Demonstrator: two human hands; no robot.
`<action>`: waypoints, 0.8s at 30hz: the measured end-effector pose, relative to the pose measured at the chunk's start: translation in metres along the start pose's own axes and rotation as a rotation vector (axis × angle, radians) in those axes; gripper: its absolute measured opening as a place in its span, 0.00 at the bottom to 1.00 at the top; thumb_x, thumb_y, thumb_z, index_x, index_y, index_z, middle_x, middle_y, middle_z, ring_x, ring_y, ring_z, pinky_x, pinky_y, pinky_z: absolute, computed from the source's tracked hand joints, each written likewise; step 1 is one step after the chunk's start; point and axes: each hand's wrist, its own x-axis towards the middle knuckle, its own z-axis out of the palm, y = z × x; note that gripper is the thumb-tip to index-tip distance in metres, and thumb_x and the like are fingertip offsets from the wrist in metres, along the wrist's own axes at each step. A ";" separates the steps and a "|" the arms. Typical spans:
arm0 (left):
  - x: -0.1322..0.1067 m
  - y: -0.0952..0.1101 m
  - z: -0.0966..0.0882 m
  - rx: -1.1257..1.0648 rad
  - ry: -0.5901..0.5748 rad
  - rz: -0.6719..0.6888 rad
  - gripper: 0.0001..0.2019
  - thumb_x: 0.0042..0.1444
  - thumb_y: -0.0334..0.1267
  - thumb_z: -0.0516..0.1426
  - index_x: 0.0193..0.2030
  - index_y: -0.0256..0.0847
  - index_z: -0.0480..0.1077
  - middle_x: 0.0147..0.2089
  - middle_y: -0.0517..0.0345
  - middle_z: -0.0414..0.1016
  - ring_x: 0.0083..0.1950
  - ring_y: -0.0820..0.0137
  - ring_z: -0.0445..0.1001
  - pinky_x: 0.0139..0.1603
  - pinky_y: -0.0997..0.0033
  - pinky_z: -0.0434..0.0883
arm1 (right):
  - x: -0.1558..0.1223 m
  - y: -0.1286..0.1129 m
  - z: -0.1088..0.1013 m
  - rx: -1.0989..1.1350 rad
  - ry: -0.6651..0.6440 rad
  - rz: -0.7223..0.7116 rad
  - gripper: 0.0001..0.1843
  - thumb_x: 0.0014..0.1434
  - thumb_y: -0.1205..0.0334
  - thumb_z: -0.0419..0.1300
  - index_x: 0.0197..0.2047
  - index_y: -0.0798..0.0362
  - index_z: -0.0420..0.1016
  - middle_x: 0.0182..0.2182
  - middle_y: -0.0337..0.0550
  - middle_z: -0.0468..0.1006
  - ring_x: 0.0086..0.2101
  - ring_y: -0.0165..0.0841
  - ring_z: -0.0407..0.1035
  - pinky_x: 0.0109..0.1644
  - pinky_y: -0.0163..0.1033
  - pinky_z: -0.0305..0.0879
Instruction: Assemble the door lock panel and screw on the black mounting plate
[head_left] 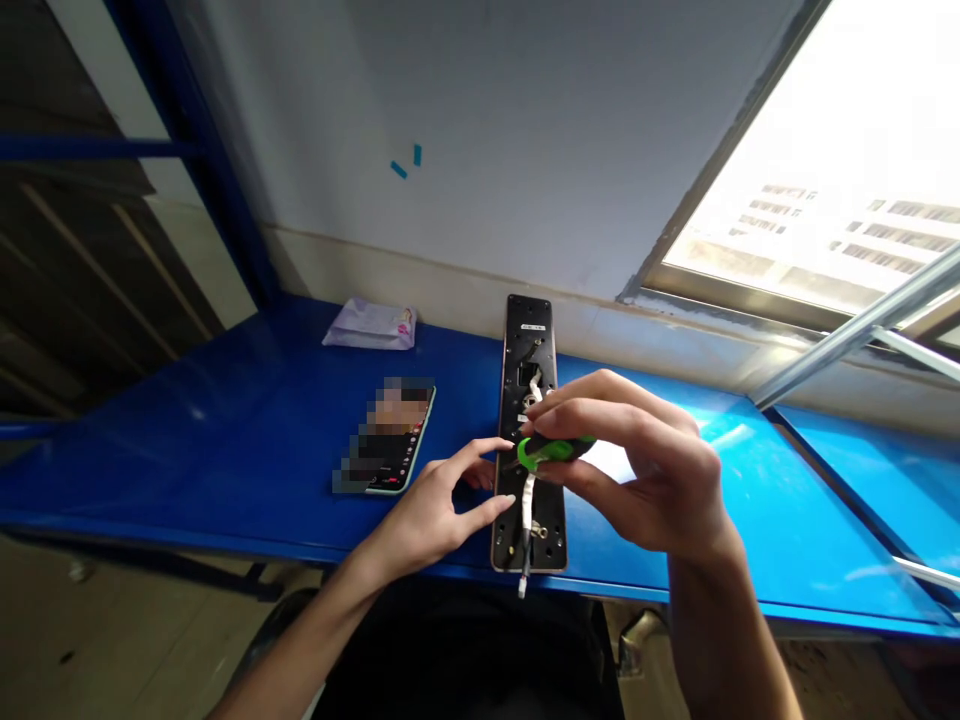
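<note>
A long black panel (548, 340), like the back of a door lock, lies lengthwise on the blue tabletop, fitted with screws and a white-sleeved cable (527, 505). The cable's plug end reaches past the panel's near edge. Above the panel's middle, my right hand (637, 460) grips a green-and-black screwdriver (559, 453) by its handle. The tool's tip is hidden behind the handle and fingers. My left hand (442, 505) rests at the panel's left side, index finger and thumb spread apart and touching its edge; the other fingers are partly hidden.
A phone (394, 440) with a lit, partly blurred screen lies left of the panel. Behind it is a pale purple packet (373, 325). A wall runs along the table's back, with a bright window at right. Blue posts (202, 180) rise at left, a metal frame (862, 325) at right.
</note>
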 end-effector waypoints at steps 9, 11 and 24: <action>-0.001 -0.001 0.000 -0.030 0.011 0.013 0.24 0.62 0.43 0.65 0.65 0.50 0.71 0.44 0.62 0.84 0.47 0.65 0.81 0.55 0.65 0.76 | -0.011 -0.008 0.009 -0.023 -0.032 0.136 0.32 0.63 0.78 0.65 0.66 0.45 0.69 0.52 0.45 0.84 0.49 0.36 0.81 0.52 0.41 0.80; 0.000 -0.002 0.000 -0.025 0.007 0.019 0.24 0.63 0.44 0.65 0.65 0.50 0.71 0.44 0.62 0.83 0.47 0.65 0.81 0.55 0.65 0.76 | -0.014 -0.007 0.012 -0.026 -0.010 0.100 0.32 0.61 0.80 0.66 0.64 0.46 0.71 0.50 0.46 0.84 0.46 0.35 0.82 0.47 0.40 0.81; -0.001 0.000 -0.002 0.007 -0.018 0.029 0.24 0.65 0.48 0.63 0.66 0.51 0.70 0.51 0.60 0.84 0.51 0.64 0.82 0.58 0.64 0.76 | -0.037 -0.009 0.021 -0.035 0.311 0.251 0.36 0.59 0.80 0.69 0.64 0.41 0.70 0.47 0.41 0.84 0.44 0.37 0.84 0.50 0.46 0.85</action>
